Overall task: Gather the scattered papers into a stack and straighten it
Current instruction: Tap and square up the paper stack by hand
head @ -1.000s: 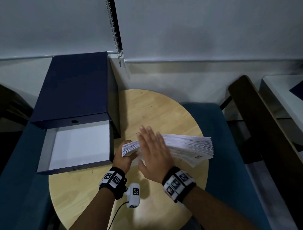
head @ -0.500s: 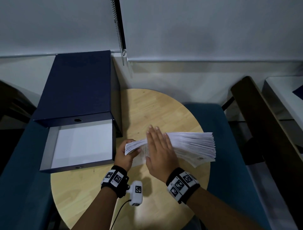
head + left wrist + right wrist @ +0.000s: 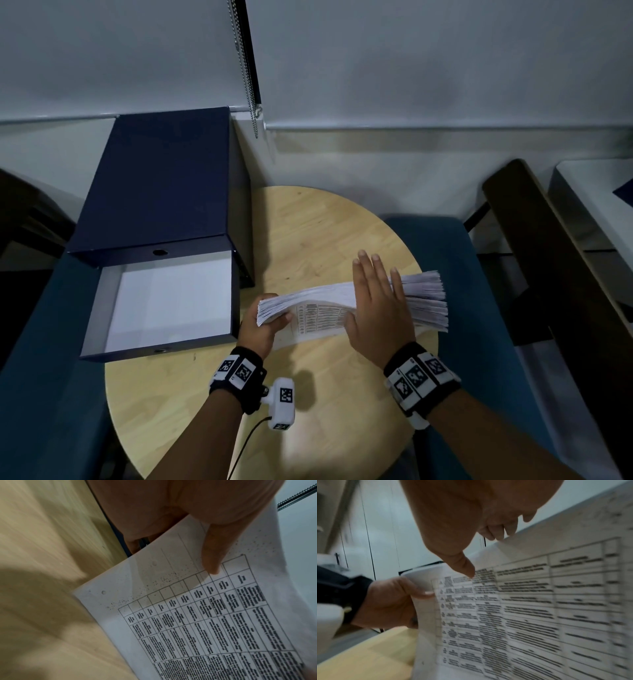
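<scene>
Tabletop point(image 3: 308, 240): right hand point(image 3: 378, 308) slid rightward (stack point(image 3: 424, 301) upright).

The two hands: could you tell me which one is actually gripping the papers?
The left hand grips the papers at their left end, thumb curled over them; the right hand lies flat against them with straight fingers.

A round table point(image 3: 308, 233) of pale wood carries everything here, with its grain running across the top. A dark blue box point(image 3: 161, 178) sits on its far left part and reaches out past the rim, and its open tray point(image 3: 164, 301) with a white inside lies in front of it, also over the left edge. A stack of papers point(image 3: 424, 301) stands on edge on the right half of the table, its lower edge touching the wood.
</scene>
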The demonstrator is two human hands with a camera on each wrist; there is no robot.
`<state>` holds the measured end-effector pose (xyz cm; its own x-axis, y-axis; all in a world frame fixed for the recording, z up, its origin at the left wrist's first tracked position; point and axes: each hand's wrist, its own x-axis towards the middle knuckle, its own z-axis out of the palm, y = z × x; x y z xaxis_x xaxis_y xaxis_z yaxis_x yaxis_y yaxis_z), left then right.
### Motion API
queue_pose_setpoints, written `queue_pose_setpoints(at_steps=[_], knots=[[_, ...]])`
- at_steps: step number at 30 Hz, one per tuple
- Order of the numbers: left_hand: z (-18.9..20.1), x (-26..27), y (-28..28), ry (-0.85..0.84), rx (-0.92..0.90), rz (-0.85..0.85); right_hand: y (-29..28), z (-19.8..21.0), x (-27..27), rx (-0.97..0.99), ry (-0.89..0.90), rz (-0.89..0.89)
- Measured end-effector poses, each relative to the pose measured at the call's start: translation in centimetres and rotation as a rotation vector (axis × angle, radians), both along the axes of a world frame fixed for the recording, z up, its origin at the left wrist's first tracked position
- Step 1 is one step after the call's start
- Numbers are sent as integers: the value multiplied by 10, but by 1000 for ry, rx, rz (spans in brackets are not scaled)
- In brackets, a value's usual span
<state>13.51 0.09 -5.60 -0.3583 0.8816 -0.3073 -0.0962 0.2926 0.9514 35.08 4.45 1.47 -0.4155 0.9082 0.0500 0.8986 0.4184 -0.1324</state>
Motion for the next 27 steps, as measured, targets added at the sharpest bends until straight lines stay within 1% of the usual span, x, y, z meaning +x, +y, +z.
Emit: queue_pose_setpoints(at_steps=[1,3,4,6,8,11,13,14,16,17,19,21,23,26,27], knots=[[0,0,0,-5,-4,-1,-3,5,-8,7,60,17],[0,0,-2,11,-7,-4,-15,11,-33,35,140,137],[-1,0,-2,33,0,-8,-23,9,-48,33,134,224],[3,0,-1,96,-9,-30,-38,-2,-75,2,53,366],[8,1,1,198,-20,-81,-44,-13,-93,-44,-30,405],[7,0,3,383,-51,-144,-44,-19,-100,-95,-22,395],[3,-4,4,367,-56,-137,-44,-18,-98,-106,-42,424],[1,-5,4,314,-58,-122,-44,-17,-95,-111,-37,418],[1,-6,2,204,-43,-69,-41,-17,-90,-89,0,353],[0,-7,2,175,-38,-48,-39,-16,-88,-82,-11,329],[0,-5,1,156,-19,-69,-35,-15,-82,-86,-19,278],[2,-2,0,184,32,-108,-29,-14,-73,-88,6,213],[9,3,-1,245,89,-143,-24,-5,-65,-55,58,194],[36,10,1,324,185,-219,-6,22,-48,-7,173,111],[45,12,5,347,224,-255,0,33,-40,20,195,112]])
